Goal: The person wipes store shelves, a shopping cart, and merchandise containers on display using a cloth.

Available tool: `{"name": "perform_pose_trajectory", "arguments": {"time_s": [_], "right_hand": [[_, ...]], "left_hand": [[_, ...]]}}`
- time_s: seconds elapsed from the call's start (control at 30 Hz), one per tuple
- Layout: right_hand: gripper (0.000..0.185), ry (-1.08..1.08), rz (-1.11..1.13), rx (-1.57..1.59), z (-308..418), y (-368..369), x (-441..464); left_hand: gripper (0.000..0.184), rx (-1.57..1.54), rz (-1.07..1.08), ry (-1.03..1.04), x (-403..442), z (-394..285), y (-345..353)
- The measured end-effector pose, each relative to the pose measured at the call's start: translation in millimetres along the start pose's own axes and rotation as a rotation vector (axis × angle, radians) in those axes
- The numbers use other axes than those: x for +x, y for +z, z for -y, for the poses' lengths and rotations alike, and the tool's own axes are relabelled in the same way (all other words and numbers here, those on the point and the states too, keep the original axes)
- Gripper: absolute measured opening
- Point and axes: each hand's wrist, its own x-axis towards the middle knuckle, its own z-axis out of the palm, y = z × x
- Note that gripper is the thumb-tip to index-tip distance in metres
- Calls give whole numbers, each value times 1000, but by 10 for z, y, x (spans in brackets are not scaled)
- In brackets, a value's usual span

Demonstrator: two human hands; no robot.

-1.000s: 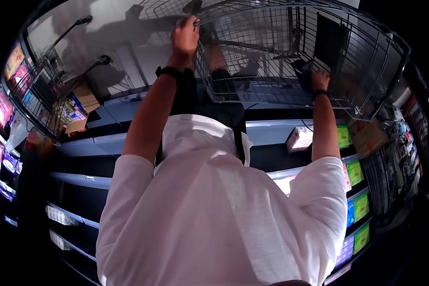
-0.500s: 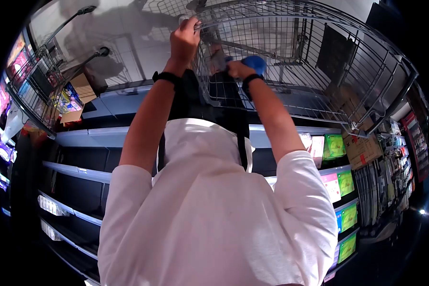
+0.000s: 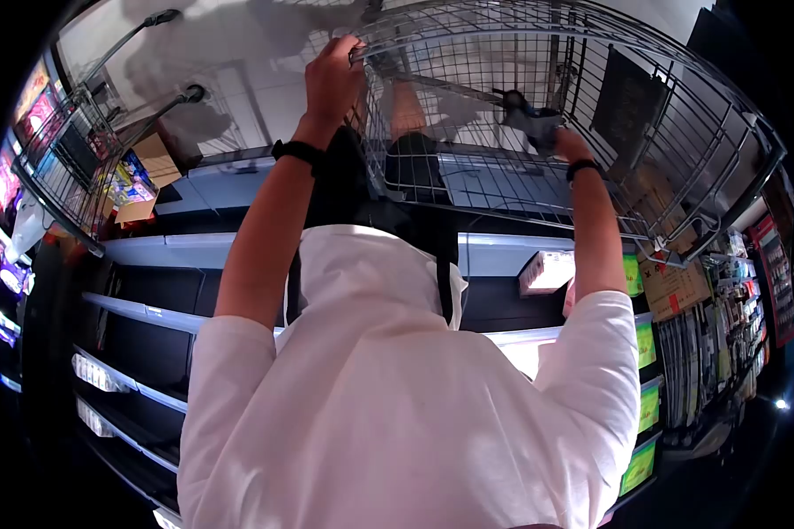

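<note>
Grey shelves (image 3: 172, 251) stand near a wire cart (image 3: 454, 36); the left hand (image 3: 333, 78) has its grip round the cart's rim, the right hand (image 3: 573, 143) grips a bunched dark cloth (image 3: 538, 129) by its mesh.

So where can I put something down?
The shelf looks bare left of the pale box, and at left between grey edges. The cart looks open between the left hand and right hand. Green boxes crowd the right.
</note>
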Motion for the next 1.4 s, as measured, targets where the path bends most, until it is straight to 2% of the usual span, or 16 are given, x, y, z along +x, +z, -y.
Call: {"name": "perform_pose_trajectory", "arguments": {"time_s": [0.17,0.27,0.33,0.47,0.53,0.57,0.63,0.67,0.73,0.83,1.07,1.1,1.13,1.17,1.27,1.4], "right_hand": [[20,-38,-98,-72,-501,-15,21],[28,-104,95,107,107,-215,-73],[35,-228,-11,242,412,137,108],[42,16,164,-18,1250,24,300],[43,-181,345,69,1537,-260,240],[42,-284,240,200,1679,-272,122],[46,-427,450,220,2132,-29,371],[51,-509,423,382,2348,66,333],[55,-449,461,555,2818,-165,-23],[55,-582,410,354,3153,-117,-222],[43,-284,546,355,1672,-473,-673],[44,-293,507,305,1306,-422,-654],[43,-101,371,227,960,-386,-764],[41,-168,326,157,477,-237,-684],[38,147,117,-41,-664,-127,-944],[37,493,-50,176,-713,-408,-1563]], "left_hand": [[14,20,9,1,36,-33,1],[15,35,-40,102,40,25,64],[14,39,-84,174,65,33,49],[13,14,-141,227,70,50,51],[13,49,-117,226,50,94,62],[13,74,-112,220,54,101,81],[13,52,-122,215,62,50,65],[13,27,-126,200,53,37,49],[13,27,-106,180,40,62,53],[14,27,-77,132,48,35,41],[15,42,-41,96,84,63,61],[17,47,-32,93,73,71,63],[15,41,-45,91,66,67,71],[15,32,-45,98,61,47,67],[16,53,-9,68,83,53,60],[16,32,-20,37,71,63,76]]}}
